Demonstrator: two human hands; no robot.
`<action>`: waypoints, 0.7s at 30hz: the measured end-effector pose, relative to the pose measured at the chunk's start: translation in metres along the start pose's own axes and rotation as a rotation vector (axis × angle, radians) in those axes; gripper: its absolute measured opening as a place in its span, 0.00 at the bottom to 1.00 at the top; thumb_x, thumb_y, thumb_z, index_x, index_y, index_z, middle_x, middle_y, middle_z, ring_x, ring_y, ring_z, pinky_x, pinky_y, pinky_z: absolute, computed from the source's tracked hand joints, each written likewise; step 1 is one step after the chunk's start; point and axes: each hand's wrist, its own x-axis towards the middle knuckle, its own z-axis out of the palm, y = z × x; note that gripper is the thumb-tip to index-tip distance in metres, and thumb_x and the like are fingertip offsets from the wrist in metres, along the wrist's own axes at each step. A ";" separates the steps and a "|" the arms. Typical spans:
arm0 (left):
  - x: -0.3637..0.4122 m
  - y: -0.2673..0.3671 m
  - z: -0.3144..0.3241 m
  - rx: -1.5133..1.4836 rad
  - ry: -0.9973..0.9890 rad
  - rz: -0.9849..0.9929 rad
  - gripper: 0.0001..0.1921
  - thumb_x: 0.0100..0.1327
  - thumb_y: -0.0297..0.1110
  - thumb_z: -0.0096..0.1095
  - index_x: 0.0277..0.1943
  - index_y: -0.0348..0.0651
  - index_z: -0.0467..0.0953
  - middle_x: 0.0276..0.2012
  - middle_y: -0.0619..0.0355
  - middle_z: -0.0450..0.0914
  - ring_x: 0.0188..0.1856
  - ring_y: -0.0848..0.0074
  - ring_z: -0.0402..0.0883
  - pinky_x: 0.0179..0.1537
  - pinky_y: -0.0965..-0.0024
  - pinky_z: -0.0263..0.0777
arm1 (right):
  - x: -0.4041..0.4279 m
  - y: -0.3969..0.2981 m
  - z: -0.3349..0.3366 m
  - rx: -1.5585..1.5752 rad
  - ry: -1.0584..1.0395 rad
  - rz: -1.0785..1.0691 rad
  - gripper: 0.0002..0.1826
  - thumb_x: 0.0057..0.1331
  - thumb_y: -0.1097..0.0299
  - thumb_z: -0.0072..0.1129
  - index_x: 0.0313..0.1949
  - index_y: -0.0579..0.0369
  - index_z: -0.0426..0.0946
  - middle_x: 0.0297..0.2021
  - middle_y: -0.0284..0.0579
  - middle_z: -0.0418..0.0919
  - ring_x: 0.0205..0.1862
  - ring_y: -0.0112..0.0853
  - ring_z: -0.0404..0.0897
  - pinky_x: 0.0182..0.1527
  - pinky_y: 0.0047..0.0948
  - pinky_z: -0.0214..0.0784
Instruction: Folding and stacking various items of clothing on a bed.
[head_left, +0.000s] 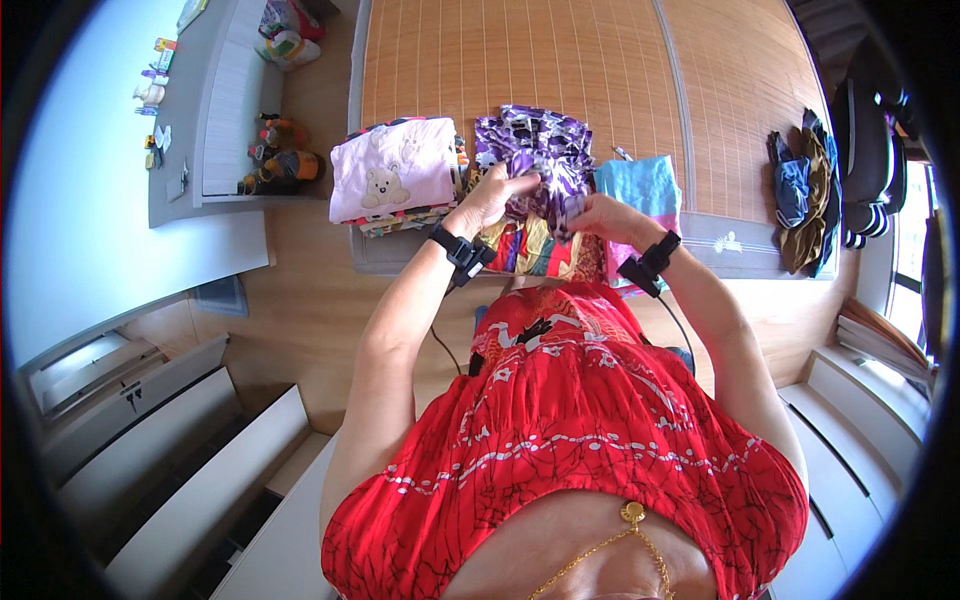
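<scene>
A purple, white and black patterned garment (534, 131) lies partly bunched on the bed mat, its near part gathered up between my hands. My left hand (491, 196) grips its left side, the fingers slightly blurred. On the right, my right hand (611, 217) pinches the lower edge. Under it shows colourful cloth (529, 247) in gold, red and green. To the left is a stack of folded clothes topped by a pale pink garment (394, 161) with a bear on it. Right of my hands lies a folded blue and pink cloth (637, 184).
A woven mat (517, 52) with a grey border covers the bed. Dark and brown clothes (804, 195) lie at its right end. Bottles (296, 165) stand by the cabinet (240, 97) at left. Drawers (202, 465) stand open behind me at lower left.
</scene>
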 end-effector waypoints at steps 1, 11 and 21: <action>0.002 0.007 0.000 0.036 -0.039 0.017 0.23 0.55 0.26 0.68 0.54 0.42 0.72 0.49 0.63 0.77 0.52 0.78 0.73 0.59 0.71 0.62 | 0.000 -0.012 -0.015 -0.534 0.086 -0.250 0.08 0.59 0.80 0.56 0.39 0.64 0.78 0.39 0.41 0.79 0.42 0.27 0.77 0.47 0.29 0.71; 0.055 0.124 0.028 0.213 -0.159 0.240 0.16 0.57 0.22 0.65 0.49 0.40 0.73 0.44 0.60 0.81 0.46 0.76 0.79 0.51 0.68 0.74 | 0.007 -0.126 0.002 0.359 -0.040 -0.298 0.28 0.62 0.56 0.60 0.57 0.58 0.66 0.54 0.42 0.73 0.53 0.32 0.72 0.61 0.36 0.60; 0.068 0.222 0.018 0.575 -0.123 0.385 0.18 0.58 0.25 0.65 0.51 0.44 0.74 0.46 0.62 0.80 0.48 0.78 0.78 0.56 0.70 0.67 | -0.016 -0.234 0.014 -0.120 0.326 -0.651 0.15 0.64 0.69 0.57 0.47 0.63 0.73 0.40 0.39 0.79 0.40 0.26 0.79 0.48 0.24 0.69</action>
